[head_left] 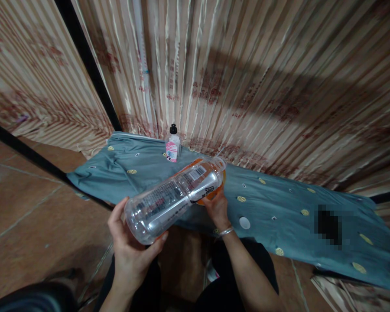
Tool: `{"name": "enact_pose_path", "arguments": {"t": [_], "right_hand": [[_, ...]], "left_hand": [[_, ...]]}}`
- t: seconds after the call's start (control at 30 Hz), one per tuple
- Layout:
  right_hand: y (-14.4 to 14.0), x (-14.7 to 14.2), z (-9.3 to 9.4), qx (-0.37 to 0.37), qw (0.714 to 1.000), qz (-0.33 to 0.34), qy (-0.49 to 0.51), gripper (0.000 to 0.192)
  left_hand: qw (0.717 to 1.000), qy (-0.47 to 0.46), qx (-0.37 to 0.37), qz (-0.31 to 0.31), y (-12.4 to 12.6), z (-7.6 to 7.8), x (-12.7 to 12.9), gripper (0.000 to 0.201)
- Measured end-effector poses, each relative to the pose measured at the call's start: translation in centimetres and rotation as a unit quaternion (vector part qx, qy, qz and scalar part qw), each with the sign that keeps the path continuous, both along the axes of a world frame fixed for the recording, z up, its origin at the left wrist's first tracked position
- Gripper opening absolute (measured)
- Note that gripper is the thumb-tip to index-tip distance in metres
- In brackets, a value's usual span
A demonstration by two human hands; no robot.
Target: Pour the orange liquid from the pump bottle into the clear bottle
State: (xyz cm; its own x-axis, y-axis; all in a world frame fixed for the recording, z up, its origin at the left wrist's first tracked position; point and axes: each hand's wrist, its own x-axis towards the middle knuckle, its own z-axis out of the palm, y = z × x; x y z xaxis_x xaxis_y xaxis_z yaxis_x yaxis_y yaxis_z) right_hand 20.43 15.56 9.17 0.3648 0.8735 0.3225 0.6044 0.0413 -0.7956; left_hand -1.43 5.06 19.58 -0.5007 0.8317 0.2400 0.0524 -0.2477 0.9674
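Note:
A large clear plastic bottle (169,201) with a printed label and barcode lies tilted across my hands, its base towards me and its neck pointing up and right. My left hand (130,242) is wrapped round the base end, thumb underneath. Near the neck, my right hand (218,206), with a silver bangle at the wrist, grips an orange object (224,178) with a rounded edge. The bottle hides most of that object, and the right fingers are partly hidden too. Past the bottle, a small clear bottle (172,151) with a black cap and pink label stands upright.
A teal cloth with yellow prints (263,199) covers the low table. On it lie a white round cap (245,222) and a blurred-out dark item (328,226). Striped curtains (221,78) hang behind. Black poles (87,65) rise at the left.

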Motion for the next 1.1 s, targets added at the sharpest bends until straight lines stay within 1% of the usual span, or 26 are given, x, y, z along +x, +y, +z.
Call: {"name": "enact_pose_path", "arguments": {"t": [0.17, 0.3, 0.43, 0.7, 0.9, 1.1], "right_hand": [[0.07, 0.07, -0.04, -0.014, 1.0, -0.006, -0.007, 0.084], [0.04, 0.11, -0.27, -0.007, 1.0, -0.003, -0.011, 0.084], [0.0, 0.09, -0.43, -0.004, 1.0, -0.008, -0.018, 0.079], [-0.04, 0.06, 0.17, -0.013, 1.0, 0.003, 0.0, 0.075], [0.01, -0.04, -0.1, 0.009, 1.0, -0.002, -0.012, 0.076], [-0.02, -0.04, -0.01, -0.004, 1.0, 0.002, -0.001, 0.075]], "left_hand": [[1.0, 0.005, -0.001, -0.003, -0.01, -0.24, -0.11, 0.099], [1.0, 0.012, -0.004, 0.004, -0.01, -0.28, -0.16, 0.099], [1.0, 0.006, -0.008, 0.001, -0.01, -0.12, -0.08, 0.1], [1.0, -0.004, -0.004, -0.005, -0.03, 0.03, 0.11, 0.099], [1.0, 0.001, 0.008, -0.006, 0.01, -0.06, -0.01, 0.097], [1.0, -0.011, -0.005, -0.011, -0.02, 0.03, 0.07, 0.099]]}}
